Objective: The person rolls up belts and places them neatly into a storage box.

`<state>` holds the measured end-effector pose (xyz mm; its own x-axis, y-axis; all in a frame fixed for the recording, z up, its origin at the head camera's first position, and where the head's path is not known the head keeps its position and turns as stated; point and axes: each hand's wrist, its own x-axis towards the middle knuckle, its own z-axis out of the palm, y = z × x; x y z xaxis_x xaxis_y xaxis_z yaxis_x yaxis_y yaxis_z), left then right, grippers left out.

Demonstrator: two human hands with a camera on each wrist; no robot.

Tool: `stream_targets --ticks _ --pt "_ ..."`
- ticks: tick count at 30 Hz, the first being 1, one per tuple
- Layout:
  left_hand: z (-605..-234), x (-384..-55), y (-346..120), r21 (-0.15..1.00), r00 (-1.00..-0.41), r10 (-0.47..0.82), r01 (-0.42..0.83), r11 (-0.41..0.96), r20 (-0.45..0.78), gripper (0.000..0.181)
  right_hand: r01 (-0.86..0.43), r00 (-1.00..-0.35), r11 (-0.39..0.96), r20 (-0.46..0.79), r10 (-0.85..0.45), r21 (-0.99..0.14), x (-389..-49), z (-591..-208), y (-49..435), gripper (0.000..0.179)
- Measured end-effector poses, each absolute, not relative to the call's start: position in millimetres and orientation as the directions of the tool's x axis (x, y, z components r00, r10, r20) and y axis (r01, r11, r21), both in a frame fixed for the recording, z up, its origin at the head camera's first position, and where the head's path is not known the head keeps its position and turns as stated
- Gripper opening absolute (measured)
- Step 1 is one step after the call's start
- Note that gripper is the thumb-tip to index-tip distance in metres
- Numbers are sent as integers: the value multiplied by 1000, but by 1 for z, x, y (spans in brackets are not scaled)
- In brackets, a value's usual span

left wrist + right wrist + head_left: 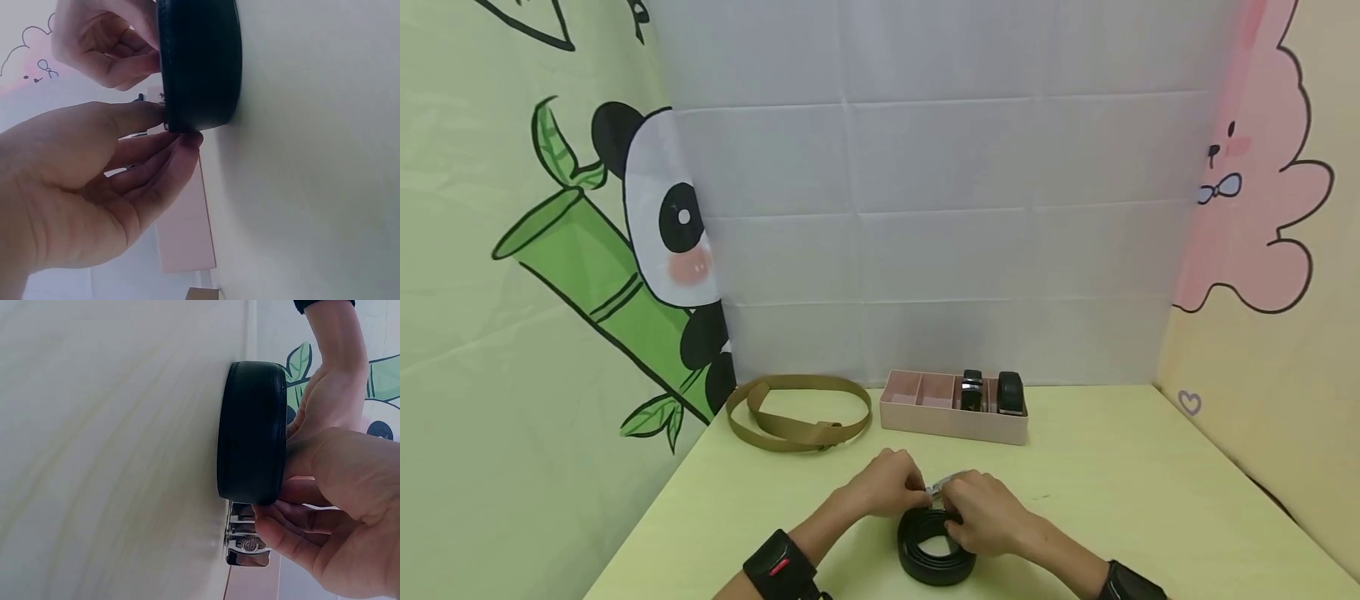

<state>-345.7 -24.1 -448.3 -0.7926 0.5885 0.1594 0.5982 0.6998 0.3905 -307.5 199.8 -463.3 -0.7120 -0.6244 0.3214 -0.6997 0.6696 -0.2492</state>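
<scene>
A black leather belt (pixel 934 573) stands coiled on its edge on the table, its silver buckle (pixel 942 482) at the far side of the roll. My left hand (pixel 889 483) pinches the far left of the belt beside the buckle. From the right, my right hand (pixel 988 512) grips the coil's upper rim, thumb toward the middle of the roll. The left wrist view has the thumb and fingertips at the edge of the coil (pixel 203 62). In the right wrist view, the buckle (pixel 247 542) shows below the coil (pixel 253 431), near the right fingertips.
Behind the hands is a pink divided box (pixel 951 424), with two rolled black belts, one (pixel 1011 393) at its right end, in the right compartments. A tan webbing belt (pixel 808 432) lies loosely looped to its left. A white sheet (pixel 940 208) hangs along the table's back edge.
</scene>
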Motion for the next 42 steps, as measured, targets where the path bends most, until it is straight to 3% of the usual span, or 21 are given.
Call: stream_targets --ticks 6,11,17,26,35,42 --pt "-439 -320 -41 445 -851 507 509 737 133 35 -695 -717 668 315 -621 -265 -309 -463 199 33" --pt "-437 -306 -48 454 -872 477 470 757 107 28 -703 -710 663 314 -630 -258 -310 -463 199 35" --pt "-441 -310 -50 403 -855 485 515 757 183 25 -714 -699 653 302 -648 -253 -310 -461 198 33" --pt "-451 -337 -41 475 -814 545 568 673 202 24 -725 -688 635 306 -658 -267 -308 -462 193 35" --pt "-449 -336 -39 547 -811 574 533 645 112 17 -707 -703 660 345 -621 -253 -306 -468 191 32" --pt "-445 -332 -38 510 -809 583 532 676 72 13 -691 -712 686 374 -594 -226 -304 -468 189 31"
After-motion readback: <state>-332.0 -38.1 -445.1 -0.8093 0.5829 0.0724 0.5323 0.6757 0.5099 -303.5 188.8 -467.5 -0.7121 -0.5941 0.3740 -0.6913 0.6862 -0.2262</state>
